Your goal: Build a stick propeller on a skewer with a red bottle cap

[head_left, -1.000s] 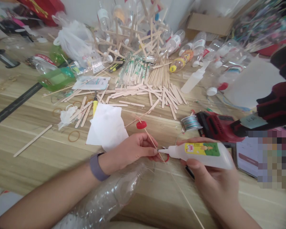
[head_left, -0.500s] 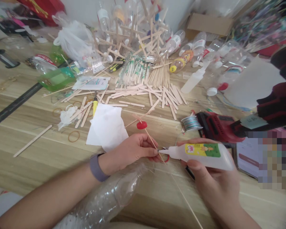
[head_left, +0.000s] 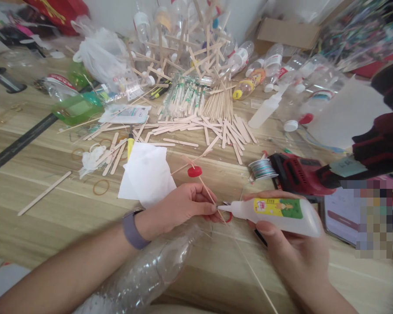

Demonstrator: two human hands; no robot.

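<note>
My left hand (head_left: 191,202) pinches a thin wooden skewer (head_left: 249,260) that runs slantwise toward the lower right. A red bottle cap (head_left: 194,172) sits on the skewer beyond my fingers, with a pale stick crossing near its far end. In my right hand (head_left: 296,248) is a clear glue bottle (head_left: 283,210) with a yellow and green label, lying nearly level. Its nozzle tip meets the skewer right beside my left fingertips; whether glue is flowing cannot be made out. Under my left forearm lies a clear plastic bottle (head_left: 157,266), partly hidden.
White paper (head_left: 147,170) lies beyond my left hand. Craft sticks (head_left: 183,126), bundled skewers (head_left: 219,102) and plastic bottles (head_left: 273,61) crowd the back. At right are a wire spool (head_left: 262,169), a red and black power drill (head_left: 301,172) and a phone (head_left: 342,213).
Hardly anything differs. The glue bottle has rolled or tipped very slightly in my right hand, while its tip stays at the skewer.
</note>
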